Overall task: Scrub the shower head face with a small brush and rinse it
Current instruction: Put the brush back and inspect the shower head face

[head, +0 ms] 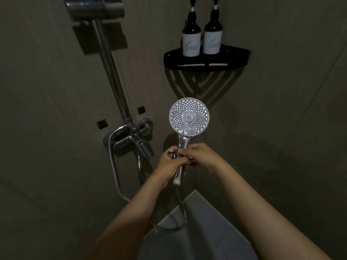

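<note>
A round chrome shower head (189, 117) is held upright in the middle of the view, its nozzle-dotted face turned toward me. My left hand (170, 161) grips its handle from the left. My right hand (201, 156) wraps the same handle from the right, fingertips meeting the left hand. A grey hose (180, 205) hangs from the handle's lower end and loops down. No brush is visible in either hand.
A chrome mixer tap (131, 136) and slide rail (110, 72) are fixed to the wall on the left. A black corner shelf (206, 61) holds two dark pump bottles (191, 36) at the upper right. A pale ledge (197, 212) lies below my arms.
</note>
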Available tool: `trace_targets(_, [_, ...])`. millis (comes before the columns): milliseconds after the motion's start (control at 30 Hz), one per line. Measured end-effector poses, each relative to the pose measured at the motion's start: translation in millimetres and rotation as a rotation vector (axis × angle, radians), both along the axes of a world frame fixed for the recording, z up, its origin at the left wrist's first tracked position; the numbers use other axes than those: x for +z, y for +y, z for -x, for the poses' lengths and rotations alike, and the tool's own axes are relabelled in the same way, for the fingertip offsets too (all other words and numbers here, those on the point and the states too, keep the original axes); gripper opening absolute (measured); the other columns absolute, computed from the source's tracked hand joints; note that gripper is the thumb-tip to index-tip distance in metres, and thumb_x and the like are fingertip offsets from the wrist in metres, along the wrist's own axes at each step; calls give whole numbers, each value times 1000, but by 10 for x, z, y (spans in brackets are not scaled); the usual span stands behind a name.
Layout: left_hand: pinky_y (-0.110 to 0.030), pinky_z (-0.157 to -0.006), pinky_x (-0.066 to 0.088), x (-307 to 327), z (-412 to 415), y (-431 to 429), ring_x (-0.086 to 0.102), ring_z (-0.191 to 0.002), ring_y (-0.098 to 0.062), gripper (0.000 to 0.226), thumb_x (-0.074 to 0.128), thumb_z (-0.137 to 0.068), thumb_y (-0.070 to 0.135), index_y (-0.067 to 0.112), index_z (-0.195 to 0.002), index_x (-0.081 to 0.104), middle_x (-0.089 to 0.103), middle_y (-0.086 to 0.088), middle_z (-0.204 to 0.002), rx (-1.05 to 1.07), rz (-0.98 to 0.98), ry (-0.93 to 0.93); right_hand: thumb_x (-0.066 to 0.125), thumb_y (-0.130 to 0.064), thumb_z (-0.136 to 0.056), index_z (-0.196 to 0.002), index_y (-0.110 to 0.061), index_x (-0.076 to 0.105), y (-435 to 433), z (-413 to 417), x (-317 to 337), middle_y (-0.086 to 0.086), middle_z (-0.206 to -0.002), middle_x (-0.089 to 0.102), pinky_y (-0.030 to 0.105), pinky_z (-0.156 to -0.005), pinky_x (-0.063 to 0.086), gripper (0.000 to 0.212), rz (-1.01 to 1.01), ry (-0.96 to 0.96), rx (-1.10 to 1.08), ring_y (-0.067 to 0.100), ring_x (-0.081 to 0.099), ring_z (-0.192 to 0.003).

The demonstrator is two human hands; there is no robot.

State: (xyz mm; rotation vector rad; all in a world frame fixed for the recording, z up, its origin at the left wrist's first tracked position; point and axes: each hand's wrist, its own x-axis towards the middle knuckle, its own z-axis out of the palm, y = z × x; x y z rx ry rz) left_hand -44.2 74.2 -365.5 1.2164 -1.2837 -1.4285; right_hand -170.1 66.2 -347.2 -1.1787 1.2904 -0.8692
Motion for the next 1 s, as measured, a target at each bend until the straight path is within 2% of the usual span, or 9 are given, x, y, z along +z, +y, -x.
trace_targets(67, [-18, -47, 50, -61, -11, 73, 57, -59, -14, 28, 62, -76, -9, 1, -102, 56, 59, -11, -73, -28, -2, 4, 62, -16, -88, -80, -16, 64, 131, -61, -76, 0, -68, 64, 18, -58, 50, 8, -64, -125, 34, 8, 60, -58])
trace_targets(167, [-21, -47, 50, -105, -22, 148, 60, -56, -13, 29, 63, -76, -8, 2, -102, 59, 62, -9, -70, -58, -1, -19, 60, -14, -89, -93, -15, 63, 221, -111, -239, 3, -80, 67, 19, -58, 49, 5, -130, -386, -22, 10, 63, -66])
trace_targets(300, [-19, -51, 52, -175, -27, 182, 63, -54, -7, 21, 63, -81, -3, 8, -98, 59, 63, -5, -71, -121, -1, -52, 55, -21, -92, -103, -16, 58, 279, -141, -365, 3, -84, 64, 20, -49, 47, 12, -184, -405, -61, 8, 60, -58])
trace_targets(400, [-18, -62, 51, -254, -25, 177, 61, -66, -8, 25, 65, -83, 8, 5, -102, 49, 60, -3, -79, -89, 41, -184, 56, -23, -92, -108, -17, 59, 272, -115, -385, 2, -89, 67, 25, -59, 51, 17, -195, -426, -98, 13, 64, -76])
trace_targets(500, [-7, -48, 41, -234, -23, 204, 53, -57, -1, 20, 59, -89, 17, 9, -102, 45, 54, 1, -74, -45, 37, -199, 55, -19, -93, -107, -16, 58, 250, -80, -369, 5, -99, 69, 33, -62, 56, 15, -178, -541, -125, 20, 68, -86])
trace_targets(633, [-9, -44, 33, -300, -148, 152, 40, -50, -8, 20, 60, -88, 19, 11, -73, 49, 47, -1, -59, 172, 160, -306, 52, -15, -94, -109, -18, 55, 172, -12, -318, 10, -115, 66, 50, -95, 48, 16, -113, -629, -200, 29, 63, -108])
trace_targets(767, [-19, -46, 29, -430, -266, 124, 40, -46, -9, 37, 64, -84, 30, 15, -57, 45, 45, 2, -49, 277, 194, -503, 51, -14, -94, -105, -23, 55, 63, 61, -196, 5, -108, 68, 58, -97, 42, 15, -29, -670, -240, 26, 62, -112])
trace_targets(900, [-20, -59, 37, -404, -232, 128, 48, -66, -8, 26, 68, -81, 17, 13, -90, 44, 52, 4, -74, 249, 77, -447, 51, -12, -94, -106, -23, 53, 15, 120, -132, 3, -109, 66, 62, -93, 43, 17, 51, -649, -272, 25, 59, -114])
trace_targets(1000, [-26, -68, 38, -345, -171, 131, 47, -69, -8, 24, 52, -90, 12, 13, -102, 31, 51, -2, -85, 149, -21, -382, 51, -11, -94, -103, -22, 55, -32, 150, -116, 7, -118, 62, 62, -95, 43, 15, 63, -700, -276, 27, 57, -117])
